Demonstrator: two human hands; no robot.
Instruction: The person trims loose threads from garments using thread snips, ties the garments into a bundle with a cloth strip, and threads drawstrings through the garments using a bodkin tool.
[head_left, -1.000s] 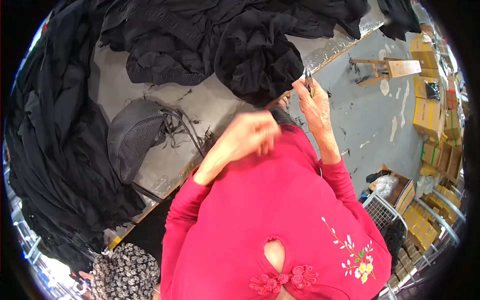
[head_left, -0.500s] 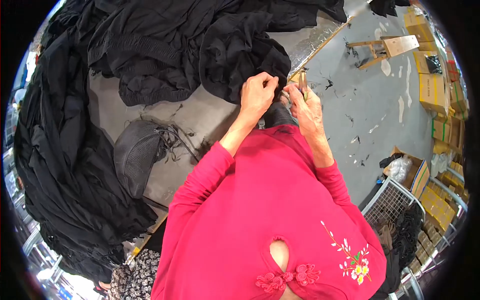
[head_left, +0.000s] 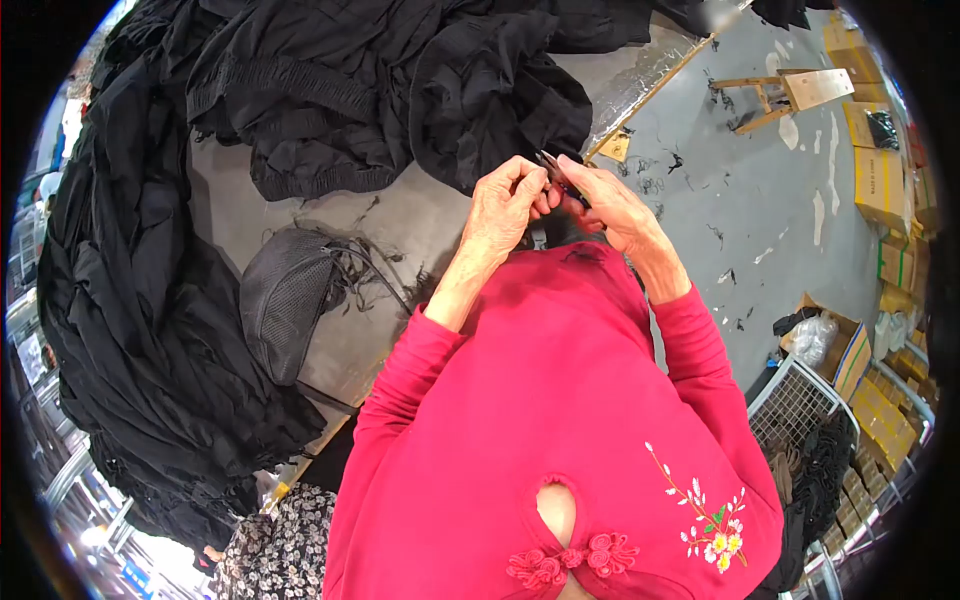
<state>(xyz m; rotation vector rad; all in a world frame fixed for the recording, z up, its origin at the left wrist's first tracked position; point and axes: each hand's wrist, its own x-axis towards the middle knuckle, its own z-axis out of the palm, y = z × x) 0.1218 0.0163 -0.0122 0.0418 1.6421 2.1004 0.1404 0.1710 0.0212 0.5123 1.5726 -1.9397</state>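
Both angled inward, the left hand [head_left: 505, 205] pinches closed, contents hidden, and the right hand [head_left: 612, 208] holds snips [head_left: 547, 160].

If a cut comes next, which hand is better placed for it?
Probably the right hand: it grips the snips. The left hand is curled right beside them, near the cloth, so it seems better suited to steadying.

grey floor [head_left: 755, 215], pale patches [head_left: 818, 220] | wooden stool [head_left: 820, 90] | cardboard cartons [head_left: 880, 190] | wire-mesh cart [head_left: 795, 395]
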